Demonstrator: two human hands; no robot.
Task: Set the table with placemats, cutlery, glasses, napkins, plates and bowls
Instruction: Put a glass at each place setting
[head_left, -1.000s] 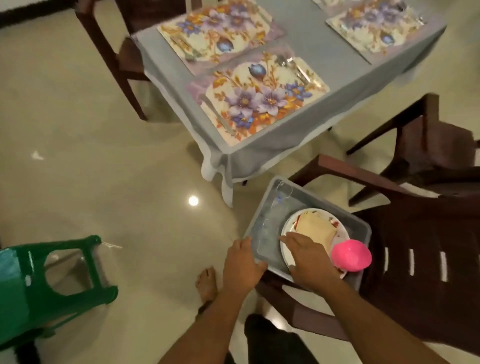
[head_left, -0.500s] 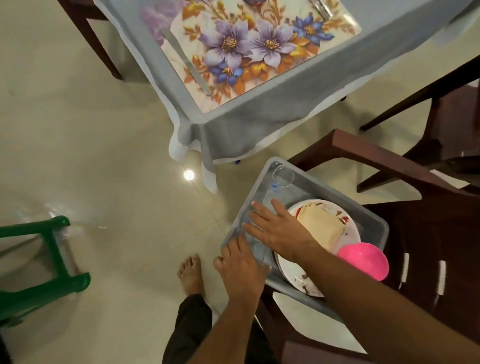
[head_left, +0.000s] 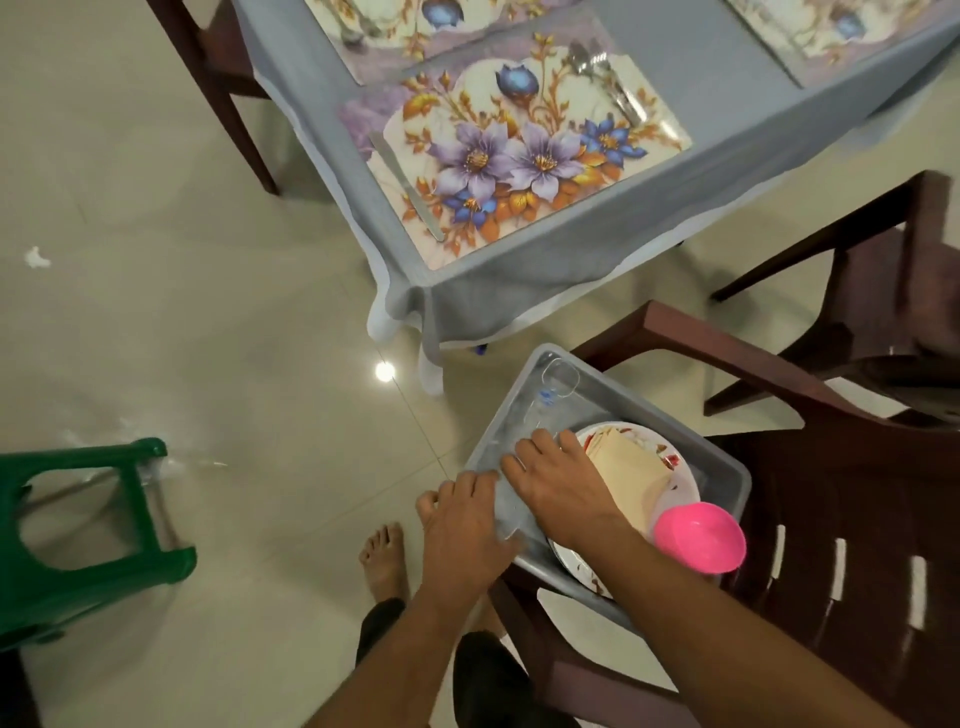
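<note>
The right hand's fingers (head_left: 524, 457) lay flat on a clear glass (head_left: 543, 415) in the grey tub (head_left: 727, 470), while the left hand (head_left: 465, 525) gripped its near rim, likely steadying it. Plate (head_left: 680, 480), napkins (head_left: 623, 467) and pink bowl (head_left: 698, 535) waited there; the table (head_left: 691, 67) stood farther off.

a green plastic stool (head_left: 78, 540) stands near left; dark brown chairs (head_left: 857, 545) crowd the right; a bare foot (head_left: 383, 558) rests on pale tiles.
</note>
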